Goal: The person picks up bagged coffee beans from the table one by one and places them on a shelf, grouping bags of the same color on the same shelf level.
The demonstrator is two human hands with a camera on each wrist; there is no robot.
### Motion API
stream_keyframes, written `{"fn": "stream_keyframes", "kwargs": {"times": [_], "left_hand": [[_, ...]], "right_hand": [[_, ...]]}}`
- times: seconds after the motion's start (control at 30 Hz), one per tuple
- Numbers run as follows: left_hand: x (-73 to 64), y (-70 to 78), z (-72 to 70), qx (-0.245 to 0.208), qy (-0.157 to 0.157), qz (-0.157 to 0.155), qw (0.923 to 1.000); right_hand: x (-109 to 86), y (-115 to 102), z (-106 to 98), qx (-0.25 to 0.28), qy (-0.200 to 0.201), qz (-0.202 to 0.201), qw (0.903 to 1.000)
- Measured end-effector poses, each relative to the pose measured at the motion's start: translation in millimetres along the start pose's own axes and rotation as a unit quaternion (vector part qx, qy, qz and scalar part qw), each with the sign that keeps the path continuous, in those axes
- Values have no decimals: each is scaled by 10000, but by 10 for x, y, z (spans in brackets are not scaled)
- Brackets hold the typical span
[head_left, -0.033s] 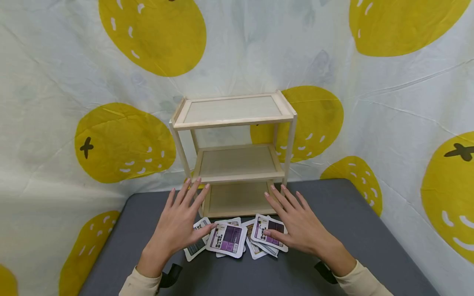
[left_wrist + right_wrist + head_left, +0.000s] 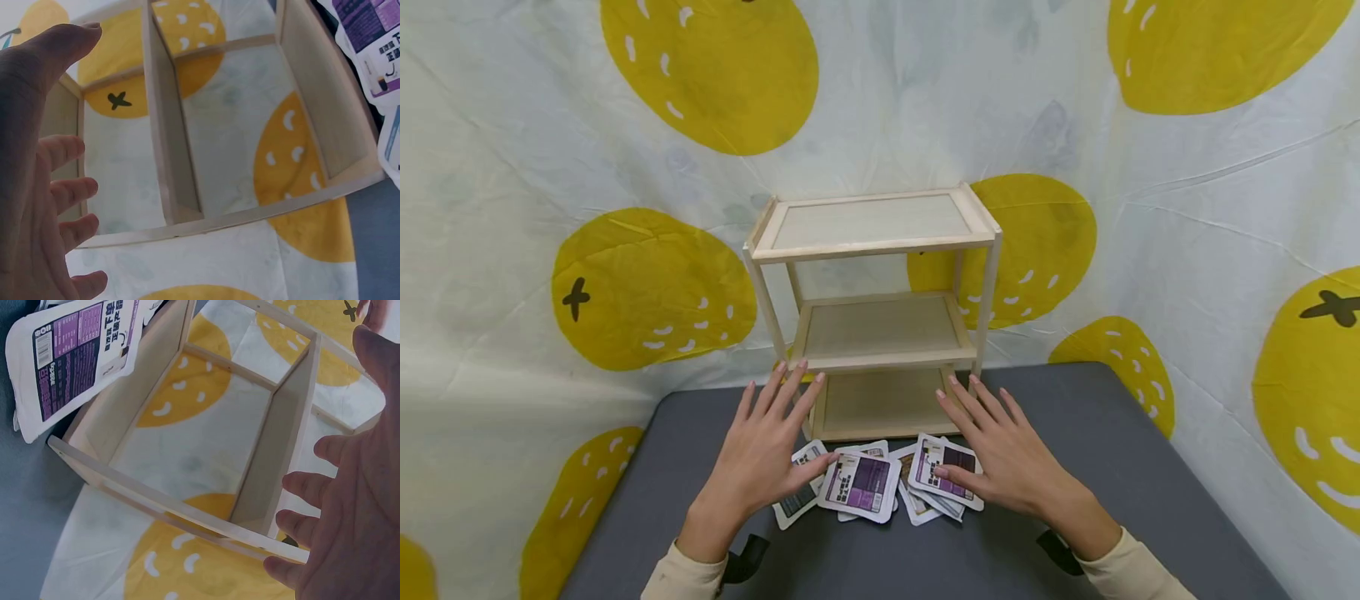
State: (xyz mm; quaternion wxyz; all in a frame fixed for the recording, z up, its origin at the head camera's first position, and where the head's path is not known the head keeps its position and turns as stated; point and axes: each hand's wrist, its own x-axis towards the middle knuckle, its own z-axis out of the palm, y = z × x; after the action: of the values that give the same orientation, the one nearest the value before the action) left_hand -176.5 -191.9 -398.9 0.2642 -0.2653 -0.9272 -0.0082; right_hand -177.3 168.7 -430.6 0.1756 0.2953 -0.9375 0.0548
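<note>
Left hand and right hand are apart, each with fingers extended and spread; flat white-edged packs, several overlapping, lie on the grey bench, mostly between the hands; a three-tier wooden shelf stands directly behind the packs, before patterned fabric.

At the bottom centre of the head view, two flat packs with purple print and white edges lie printed side up. The left purple pack covers most of another pack; the right purple pack lies across several others, which show only their edges. A dark-printed pack lies slanted at the left end, partly hidden. Just behind them, in the centre, the shelf stands upright, in pale wood, with three bare levels.
</note>
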Motion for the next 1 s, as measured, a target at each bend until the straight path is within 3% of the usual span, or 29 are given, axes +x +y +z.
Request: {"fn": "stream_keyframes", "kwargs": {"times": [0.17, 0.27, 0.33, 0.47, 0.57, 0.77, 1.0], "left_hand": [[9, -59, 20, -281, 361, 6, 9990], [32, -134, 30, -762, 947, -160, 9925], [63, -195, 39, -1165, 1412, -373, 9824], [164, -332, 73, -2190, 2154, -872, 9476], [254, -435, 114, -2951, 2319, -1231, 9187], [435, -588, 189, -4329, 2024, -1777, 8603], [561, -723, 325, -5671, 1477, -1730, 7916]], "right_hand": [[-10, 21, -4, 291, 78, -51, 9995], [-9, 46, -18, 662, 132, -65, 9977], [-5, 62, -32, 903, 131, -3, 9958], [1, 91, -49, 1325, 13, 229, 9909], [-1, 112, -56, 1591, -85, 341, 9866], [-2, 172, -32, 1994, -191, 353, 9791], [1, 250, 77, 2518, -338, 274, 9668]]}}
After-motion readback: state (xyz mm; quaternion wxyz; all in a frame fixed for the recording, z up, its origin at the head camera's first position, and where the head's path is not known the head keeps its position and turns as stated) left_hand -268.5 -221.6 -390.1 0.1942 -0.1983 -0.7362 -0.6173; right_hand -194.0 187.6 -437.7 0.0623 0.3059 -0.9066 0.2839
